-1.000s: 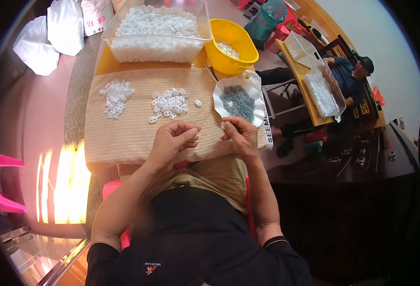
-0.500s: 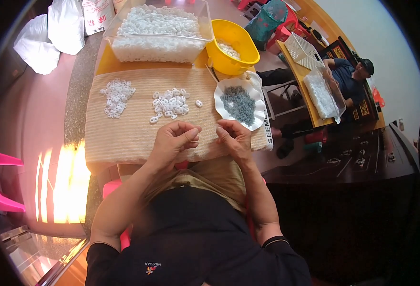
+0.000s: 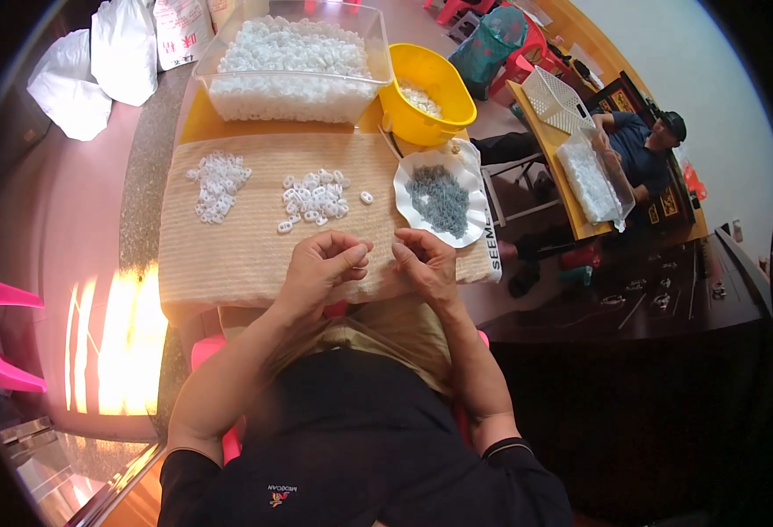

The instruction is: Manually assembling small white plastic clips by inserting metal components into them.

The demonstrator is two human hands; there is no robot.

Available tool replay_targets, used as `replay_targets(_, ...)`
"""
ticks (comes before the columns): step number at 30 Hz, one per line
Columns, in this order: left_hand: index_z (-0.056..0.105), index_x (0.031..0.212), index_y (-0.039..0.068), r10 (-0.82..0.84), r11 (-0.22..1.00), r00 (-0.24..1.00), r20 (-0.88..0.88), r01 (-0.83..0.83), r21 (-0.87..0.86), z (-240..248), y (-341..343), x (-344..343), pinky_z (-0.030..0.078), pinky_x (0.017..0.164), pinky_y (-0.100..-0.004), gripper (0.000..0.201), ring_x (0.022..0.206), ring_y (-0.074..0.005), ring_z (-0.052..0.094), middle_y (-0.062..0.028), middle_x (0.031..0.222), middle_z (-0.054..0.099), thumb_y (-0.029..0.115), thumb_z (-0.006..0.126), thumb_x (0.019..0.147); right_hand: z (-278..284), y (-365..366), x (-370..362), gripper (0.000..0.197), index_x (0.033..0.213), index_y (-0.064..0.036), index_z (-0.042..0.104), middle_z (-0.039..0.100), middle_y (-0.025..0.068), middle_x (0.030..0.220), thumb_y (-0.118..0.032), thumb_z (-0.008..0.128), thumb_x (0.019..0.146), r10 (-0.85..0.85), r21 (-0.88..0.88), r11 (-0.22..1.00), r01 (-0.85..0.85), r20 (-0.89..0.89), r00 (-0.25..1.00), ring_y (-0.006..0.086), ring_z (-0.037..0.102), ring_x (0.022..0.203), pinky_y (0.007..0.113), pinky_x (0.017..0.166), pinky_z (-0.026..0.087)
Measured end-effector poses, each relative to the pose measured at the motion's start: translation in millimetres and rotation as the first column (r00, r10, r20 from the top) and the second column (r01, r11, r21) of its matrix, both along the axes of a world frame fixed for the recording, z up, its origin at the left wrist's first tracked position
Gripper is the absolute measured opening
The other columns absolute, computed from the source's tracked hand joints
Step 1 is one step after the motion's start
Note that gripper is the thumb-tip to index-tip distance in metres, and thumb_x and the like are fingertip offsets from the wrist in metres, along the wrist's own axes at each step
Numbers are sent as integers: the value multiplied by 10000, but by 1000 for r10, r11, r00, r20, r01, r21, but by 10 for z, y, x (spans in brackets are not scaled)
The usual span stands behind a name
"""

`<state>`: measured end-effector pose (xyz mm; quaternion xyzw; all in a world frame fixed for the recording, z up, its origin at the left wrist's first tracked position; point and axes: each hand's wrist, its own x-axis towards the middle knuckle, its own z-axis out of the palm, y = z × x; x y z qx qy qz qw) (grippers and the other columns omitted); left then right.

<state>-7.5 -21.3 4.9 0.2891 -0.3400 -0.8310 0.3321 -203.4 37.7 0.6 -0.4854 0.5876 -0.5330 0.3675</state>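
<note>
Curled fingertips of the left hand [image 3: 320, 263] and right hand [image 3: 423, 261] pinch something too small to identify. Far of them lie white rings [image 3: 314, 198] on the beige mat [image 3: 228, 255].

Small white rings [image 3: 315, 198] lie loosely heaped on the beige mat [image 3: 228, 255], at 11 o'clock from both hands.
</note>
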Motion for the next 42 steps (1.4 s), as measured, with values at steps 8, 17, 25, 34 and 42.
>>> replay_targets(8,611,965,33,6,1000,1000,8,-6,10,-12,6,1,551,742,-243,119,801,-94,621,-79,1018,664,112,652,885,185,-61,-109,199,1038,25,640,626,16,755,-86,665,874,51,107,993,-43,-74,996,64,574,632,201,579,478)
replay_targets(17,608,986,18,7,1000,1000,-4,-7,12,-24,-35,13,546,734,-232,146,801,-91,616,-85,1004,658,114,654,886,472,-263,-330,162,978,29,658,619,24,704,-101,662,882,100,93,992,-90,-107,989,65,577,621,207,550,482)
replay_targets(25,611,984,14,14,1000,1000,28,-14,6,-2,-15,2,547,738,-257,136,809,-111,622,-85,1007,663,104,645,889,896,-743,-691,170,965,26,663,614,17,737,-119,657,877,37,-19,999,-45,-304,952,55,561,606,199,524,487)
replay_targets(34,614,979,21,25,1000,1000,8,-25,16,15,-19,24,543,746,-248,132,816,-109,624,-83,998,667,107,649,886,1294,-1138,-671,193,1034,12,654,637,24,782,-129,640,903,-355,-527,839,137,-339,871,44,536,571,187,503,474)
replay_targets(42,615,977,19,26,999,1000,17,-26,25,37,-25,18,544,747,-247,134,807,-107,624,-80,993,668,109,652,884,1295,-1273,-685,220,1071,15,646,660,51,835,-133,631,909,-478,-647,742,178,-324,816,57,559,590,194,494,476)
